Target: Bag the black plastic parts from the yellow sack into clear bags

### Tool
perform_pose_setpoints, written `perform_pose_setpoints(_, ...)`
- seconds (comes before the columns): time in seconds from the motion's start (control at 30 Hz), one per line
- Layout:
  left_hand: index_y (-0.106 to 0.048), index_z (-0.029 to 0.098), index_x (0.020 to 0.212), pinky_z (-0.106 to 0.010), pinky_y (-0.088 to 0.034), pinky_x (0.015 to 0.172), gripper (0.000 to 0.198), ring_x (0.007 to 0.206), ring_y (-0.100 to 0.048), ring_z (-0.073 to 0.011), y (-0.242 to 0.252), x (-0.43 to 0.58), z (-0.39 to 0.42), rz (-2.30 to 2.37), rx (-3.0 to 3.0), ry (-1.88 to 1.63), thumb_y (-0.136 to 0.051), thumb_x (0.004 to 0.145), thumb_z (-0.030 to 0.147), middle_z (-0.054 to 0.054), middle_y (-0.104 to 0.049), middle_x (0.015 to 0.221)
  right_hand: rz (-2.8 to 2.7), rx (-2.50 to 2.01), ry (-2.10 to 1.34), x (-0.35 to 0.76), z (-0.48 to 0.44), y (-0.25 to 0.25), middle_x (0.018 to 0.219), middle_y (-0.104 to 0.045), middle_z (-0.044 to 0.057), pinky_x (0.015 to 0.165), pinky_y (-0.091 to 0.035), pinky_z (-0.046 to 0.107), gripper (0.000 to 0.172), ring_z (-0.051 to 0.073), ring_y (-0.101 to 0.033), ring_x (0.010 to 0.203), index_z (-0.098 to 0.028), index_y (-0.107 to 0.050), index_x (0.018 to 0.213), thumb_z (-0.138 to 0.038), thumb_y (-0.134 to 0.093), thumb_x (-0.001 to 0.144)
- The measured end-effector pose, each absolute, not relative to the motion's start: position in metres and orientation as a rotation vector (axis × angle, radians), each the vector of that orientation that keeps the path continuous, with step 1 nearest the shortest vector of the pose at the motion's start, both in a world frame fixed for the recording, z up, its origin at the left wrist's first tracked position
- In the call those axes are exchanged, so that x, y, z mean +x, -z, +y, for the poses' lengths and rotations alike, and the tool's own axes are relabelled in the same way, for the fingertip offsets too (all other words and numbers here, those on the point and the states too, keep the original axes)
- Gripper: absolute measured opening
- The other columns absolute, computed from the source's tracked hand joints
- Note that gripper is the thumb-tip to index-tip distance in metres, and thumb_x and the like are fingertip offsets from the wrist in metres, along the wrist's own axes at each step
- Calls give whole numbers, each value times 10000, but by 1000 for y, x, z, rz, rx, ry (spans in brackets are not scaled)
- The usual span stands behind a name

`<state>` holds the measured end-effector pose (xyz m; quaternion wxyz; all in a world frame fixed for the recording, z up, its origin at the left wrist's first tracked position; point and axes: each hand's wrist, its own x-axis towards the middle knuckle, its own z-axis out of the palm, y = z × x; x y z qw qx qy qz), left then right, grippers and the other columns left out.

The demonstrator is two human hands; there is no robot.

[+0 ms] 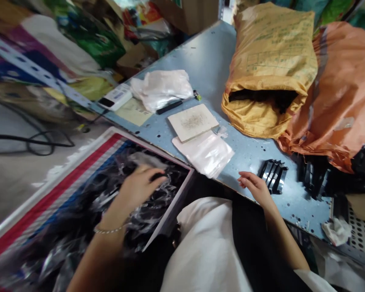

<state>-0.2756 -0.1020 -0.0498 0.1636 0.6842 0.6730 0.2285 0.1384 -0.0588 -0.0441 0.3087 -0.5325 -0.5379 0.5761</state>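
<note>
"What's the left hand [140,188] doing?"

"Fingers curled into a blurred heap of black pieces and clear plastic [167,202] in a striped box [48,194]; can't tell if they're gripping."

"Right hand [255,188]?"

"Relaxed, empty, just beside a black plastic part [273,176] on the metal table [207,69]."
</note>
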Motion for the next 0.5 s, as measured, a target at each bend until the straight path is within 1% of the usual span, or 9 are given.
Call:
perform_pose_setpoints(0.07, -689, 250, 858, -426, -558, 756, 311, 826, -627, -290, 83, -312, -96, 2181, 1886, -463, -521, 850, 511, -60, -650, 803, -1493, -1449, -1378, 159, -52, 43, 879, -707, 49, 745, -537, 344, 306, 189, -642, 772, -223, -715, 1122, -406, -649, 885)
perform_pose_setpoints(0.13, -690, 224, 916, -482, -560, 760, 320, 876, -630, -329, 104, -321, -86, 2307, 1836, -378, -499, 841, 469, -86, -657, 842, -1645, -1490, -1154, 181, -42, 38, 947, -698, 60, 828, -524, 379, 248, 218, -638, 863, -252, -733, 1102, -331, -640, 887)
perform_pose_setpoints(0.17, -691, 211, 963, -489, -561, 776, 329, 901, -632, -331, 107, -315, -82, 2309, 1838, -409, -493, 850, 447, -99, -663, 892, -1729, -1519, -1017, 191, -36, 35, 1000, -695, 70, 891, -502, 405, 243, 236, -628, 929, -266, -740, 1099, -269, -622, 887)
perform_pose_setpoints(0.23, -693, 204, 1032, -463, -555, 849, 327, 952, -637, -303, 104, -281, -72, 2198, 1909, -593, -481, 893, 411, -110, -666, 1003, -1881, -1590, -770, 211, -21, 29, 1139, -680, 96, 1012, -424, 464, 335, 283, -576, 1097, -276, -746, 1103, -126, -568, 862)
perform_pose_setpoints(0.3, -702, 217, 1035, -414, -535, 920, 292, 986, -634, -262, 94, -229, -61, 1982, 2024, -809, -480, 936, 378, -99, -662, 1064, -1982, -1628, -672, 226, -3, 26, 1274, -644, 110, 1087, -338, 511, 421, 320, -478, 1253, -262, -753, 1067, -17, -543, 797)
perform_pose_setpoints(0.33, -706, 220, 1031, -399, -527, 935, 270, 994, -629, -248, 90, -200, -54, 1855, 2081, -879, -487, 946, 354, -95, -659, 1071, -2010, -1622, -692, 230, 7, 26, 1303, -634, 111, 1106, -310, 524, 427, 328, -443, 1291, -253, -759, 1024, 14, -549, 765)
perform_pose_setpoints(0.37, -706, 211, 1029, -398, -524, 940, 248, 1000, -623, -244, 88, -172, -46, 1732, 2132, -918, -504, 946, 327, -101, -653, 1085, -2029, -1604, -738, 233, 16, 26, 1302, -638, 110, 1113, -302, 525, 412, 325, -438, 1293, -247, -761, 979, 28, -565, 743)
perform_pose_setpoints(0.4, -705, 194, 1016, -416, -516, 949, 218, 1008, -613, -253, 88, -148, -38, 1652, 2163, -931, -538, 932, 305, -116, -645, 1103, -2039, -1573, -794, 235, 24, 27, 1270, -657, 108, 1108, -316, 516, 385, 314, -466, 1256, -243, -761, 941, 28, -585, 731)
perform_pose_setpoints(0.5, -680, 167, 819, -443, -515, 904, 134, 961, -594, -266, 94, -103, -14, 1598, 2134, -918, -563, 885, 165, -133, -645, 988, -2021, -1460, -963, 233, 36, 24, 1122, -703, 82, 1043, -405, 454, 326, 258, -555, 1061, -256, -763, 947, -31, -639, 746)
